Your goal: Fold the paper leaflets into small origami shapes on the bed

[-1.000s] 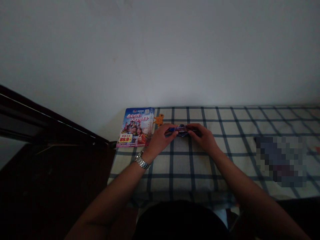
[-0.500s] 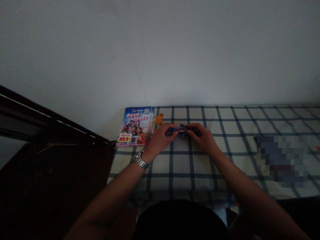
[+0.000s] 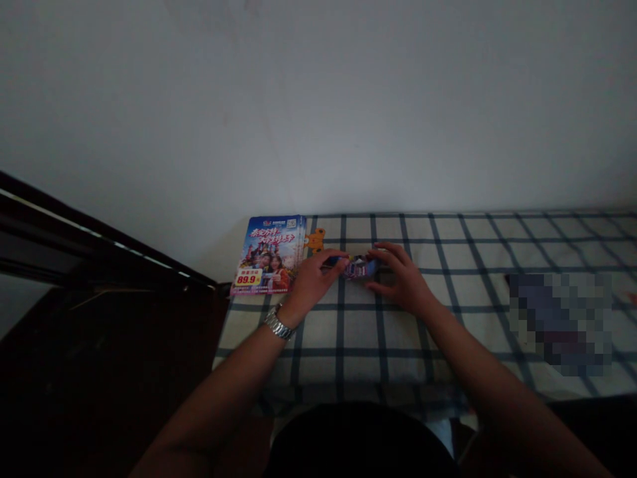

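Observation:
My left hand [image 3: 317,275], a metal-banded watch [image 3: 279,323] on its wrist, pinches the left end of a small folded paper [image 3: 357,268] printed in blue, purple and white. At the paper's right end is my right hand [image 3: 401,279], thumb and fingers spread apart; its fingertips are close to the paper, and whether they touch it I cannot tell. To the left of my left hand lies a stack of glossy flyers [image 3: 269,255], the top one showing people, a castle and "89.9".
A checked cloth [image 3: 403,332] with an orange bear figure [image 3: 315,240] covers the surface, which meets a pale wall [image 3: 348,119]. On the right is a blurred-out dark object [image 3: 552,322]. A dark railing-like frame [image 3: 99,232] stands at the left.
My right thumb has come away from the paper and the fingers have spread. The paper has turned, showing more of its pale, purple print. My left hand keeps its pinch.

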Tool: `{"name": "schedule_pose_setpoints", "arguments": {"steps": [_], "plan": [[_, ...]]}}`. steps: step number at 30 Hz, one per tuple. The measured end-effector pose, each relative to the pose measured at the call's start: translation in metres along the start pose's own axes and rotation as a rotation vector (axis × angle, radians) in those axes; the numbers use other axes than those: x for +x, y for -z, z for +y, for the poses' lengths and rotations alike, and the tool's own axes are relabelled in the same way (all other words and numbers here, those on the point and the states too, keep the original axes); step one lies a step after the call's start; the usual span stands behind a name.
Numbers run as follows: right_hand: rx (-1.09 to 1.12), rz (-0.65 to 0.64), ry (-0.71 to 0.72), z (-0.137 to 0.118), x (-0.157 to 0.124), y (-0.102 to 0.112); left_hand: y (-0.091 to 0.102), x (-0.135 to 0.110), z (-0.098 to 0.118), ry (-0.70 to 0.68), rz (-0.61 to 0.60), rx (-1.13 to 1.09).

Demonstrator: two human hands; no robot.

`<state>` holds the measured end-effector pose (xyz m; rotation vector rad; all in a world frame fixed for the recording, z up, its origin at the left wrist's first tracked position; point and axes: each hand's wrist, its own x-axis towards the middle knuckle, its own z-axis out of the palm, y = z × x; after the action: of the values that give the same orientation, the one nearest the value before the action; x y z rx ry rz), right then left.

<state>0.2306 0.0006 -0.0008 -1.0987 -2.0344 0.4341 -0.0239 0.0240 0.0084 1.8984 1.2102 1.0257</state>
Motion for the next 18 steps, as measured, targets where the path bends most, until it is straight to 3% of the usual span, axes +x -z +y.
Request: {"name": "schedule_pose_setpoints", "arguments": {"steps": [5,10,18], "plan": [[-0.156,-0.043,0.098,0.003,-0.001,0.001,0.002,0.0,0.002,0.034,-0.04,-0.022],[-0.164,-0.07,0.101,0.003,-0.004,0.004,0.003,-0.002,0.001,-0.014,-0.088,0.004],[-0.136,-0.052,0.051,0.005,-0.008,0.01,0.011,-0.005,0.005,-0.383,-0.198,0.3]]}}
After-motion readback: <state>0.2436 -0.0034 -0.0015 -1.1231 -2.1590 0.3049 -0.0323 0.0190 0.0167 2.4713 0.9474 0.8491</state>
